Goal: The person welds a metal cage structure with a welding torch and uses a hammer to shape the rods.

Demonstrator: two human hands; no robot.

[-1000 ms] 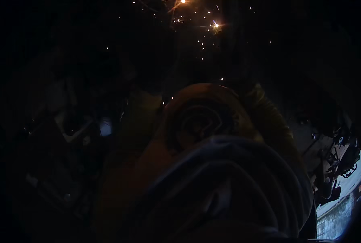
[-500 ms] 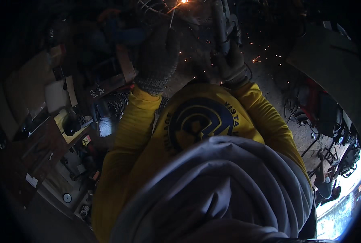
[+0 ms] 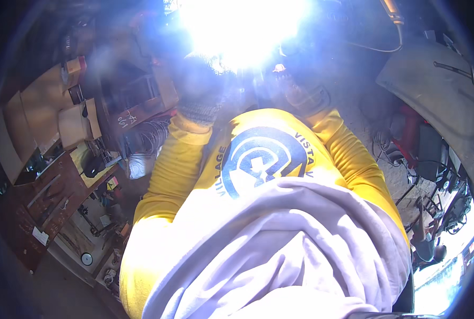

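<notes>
Welding glare (image 3: 242, 26) straight ahead, top centre, hiding workpiece; long axis unreadable. My left hand (image 3: 200, 90), grey-gloved, just left of glare; right hand (image 3: 301, 87) just right, equally near. Cannot tell whether fingers grip anything. Cluttered counter (image 3: 45, 196) far left.

Cluttered brown desk (image 3: 22, 212) at left, cardboard boxes (image 3: 75, 125) stacked above it. Grey slab (image 3: 433, 85) upper right. Red machine (image 3: 407, 130) and tangled cables (image 3: 439, 202) on floor at right.
</notes>
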